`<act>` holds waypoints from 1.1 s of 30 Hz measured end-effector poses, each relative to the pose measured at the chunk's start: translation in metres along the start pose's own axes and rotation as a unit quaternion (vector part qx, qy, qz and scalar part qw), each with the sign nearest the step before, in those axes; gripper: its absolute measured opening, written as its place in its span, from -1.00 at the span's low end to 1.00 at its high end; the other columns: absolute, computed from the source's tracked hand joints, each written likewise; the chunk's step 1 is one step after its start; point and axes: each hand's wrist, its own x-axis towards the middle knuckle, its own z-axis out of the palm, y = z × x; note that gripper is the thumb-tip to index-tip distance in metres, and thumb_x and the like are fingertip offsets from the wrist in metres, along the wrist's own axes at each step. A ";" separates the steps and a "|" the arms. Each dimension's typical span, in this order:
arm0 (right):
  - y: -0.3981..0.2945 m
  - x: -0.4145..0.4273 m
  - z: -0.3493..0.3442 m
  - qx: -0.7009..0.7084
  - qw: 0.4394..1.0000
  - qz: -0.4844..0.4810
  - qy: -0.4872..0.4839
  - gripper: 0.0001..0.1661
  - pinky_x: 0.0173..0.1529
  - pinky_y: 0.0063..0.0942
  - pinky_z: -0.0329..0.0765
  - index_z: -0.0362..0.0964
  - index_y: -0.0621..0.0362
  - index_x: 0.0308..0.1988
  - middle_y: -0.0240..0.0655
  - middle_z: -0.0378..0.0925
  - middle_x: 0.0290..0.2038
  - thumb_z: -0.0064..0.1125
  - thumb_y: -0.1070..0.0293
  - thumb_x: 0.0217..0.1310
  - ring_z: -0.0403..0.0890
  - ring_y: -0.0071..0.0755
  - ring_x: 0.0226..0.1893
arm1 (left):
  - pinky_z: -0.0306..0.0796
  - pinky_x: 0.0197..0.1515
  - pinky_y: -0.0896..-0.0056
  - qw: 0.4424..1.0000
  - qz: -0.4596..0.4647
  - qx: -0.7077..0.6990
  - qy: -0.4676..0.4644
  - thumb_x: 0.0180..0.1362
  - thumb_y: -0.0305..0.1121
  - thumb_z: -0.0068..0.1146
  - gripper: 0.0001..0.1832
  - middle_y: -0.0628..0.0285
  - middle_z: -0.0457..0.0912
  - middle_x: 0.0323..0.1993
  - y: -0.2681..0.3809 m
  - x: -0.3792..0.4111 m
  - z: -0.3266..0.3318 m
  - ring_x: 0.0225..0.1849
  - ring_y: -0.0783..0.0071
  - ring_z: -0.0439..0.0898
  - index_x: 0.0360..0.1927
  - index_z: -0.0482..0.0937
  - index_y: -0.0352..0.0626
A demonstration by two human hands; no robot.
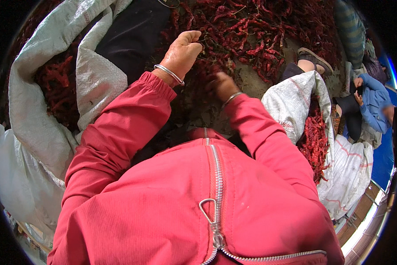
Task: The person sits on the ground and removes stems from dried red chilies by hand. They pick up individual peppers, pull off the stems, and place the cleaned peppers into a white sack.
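Observation:
Dried red chilli peppers point(261, 49) lie in a spread heap on the ground in front of me. Above the heap's near edge is my left hand point(182, 49), its fingers bent and a silvery bangle on the wrist. Whether anything is pinched between its fingertips is hidden. My right hand point(227, 86), also with a bangle, is lower and to the right, blurred by motion. Dark red chillies blur beside its fingertips, and I cannot tell whether it grips them.
At left stands an open white woven sack point(23, 96) with chillies inside. Another woven sack point(284, 102) at right holds red chillies point(312, 145). Beyond it sits a person in blue point(373, 99). A shoe point(314, 59) rests beside the heap, near a striped bundle point(350, 33).

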 end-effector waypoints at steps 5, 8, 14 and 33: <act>-0.018 -0.008 -0.082 0.126 0.963 -0.123 0.205 -0.73 -0.69 -0.58 0.30 0.22 0.17 -0.27 -0.32 0.40 -0.59 -0.18 0.50 -0.11 0.38 -0.52 -0.72 | 0.23 -0.22 0.55 1.000 0.007 0.024 -0.012 -0.06 -0.40 -0.14 -0.57 0.20 0.34 -0.16 -0.001 0.002 0.002 -0.23 0.51 0.33 -0.05 0.23 -0.29; -0.022 -0.026 -0.101 0.171 0.950 -0.116 0.235 -0.82 -0.74 -0.61 0.25 0.20 0.11 -0.37 -0.41 0.29 -0.68 -0.19 0.52 -0.13 0.30 -0.56 -0.77 | 0.23 -0.22 0.55 1.000 0.009 0.017 -0.012 -0.06 -0.39 -0.13 -0.56 0.21 0.34 -0.17 -0.007 0.004 0.002 -0.22 0.50 0.33 -0.04 0.22 -0.29; -0.006 -0.032 -0.090 0.083 0.974 -0.145 0.155 -0.81 -0.73 -0.60 0.15 0.18 0.05 -0.57 -0.51 0.19 -0.76 0.06 0.34 -0.11 0.21 -0.61 -0.78 | 0.22 -0.24 0.56 0.999 -0.027 0.012 -0.017 -0.07 -0.39 -0.13 -0.55 0.21 0.33 -0.16 -0.006 0.004 0.004 -0.22 0.50 0.32 -0.04 0.20 -0.29; -0.033 -0.031 -0.068 0.241 0.968 -0.067 0.019 -0.85 -0.67 -0.57 0.15 0.24 0.07 -0.57 -0.48 0.21 -0.75 -0.01 0.32 -0.02 0.21 -0.56 -0.76 | 0.27 -0.32 0.60 0.980 -0.127 -0.012 -0.153 -0.04 -0.45 -0.15 -0.76 0.28 0.44 -0.37 -0.002 -0.002 0.009 -0.34 0.60 0.38 -0.25 0.38 -0.27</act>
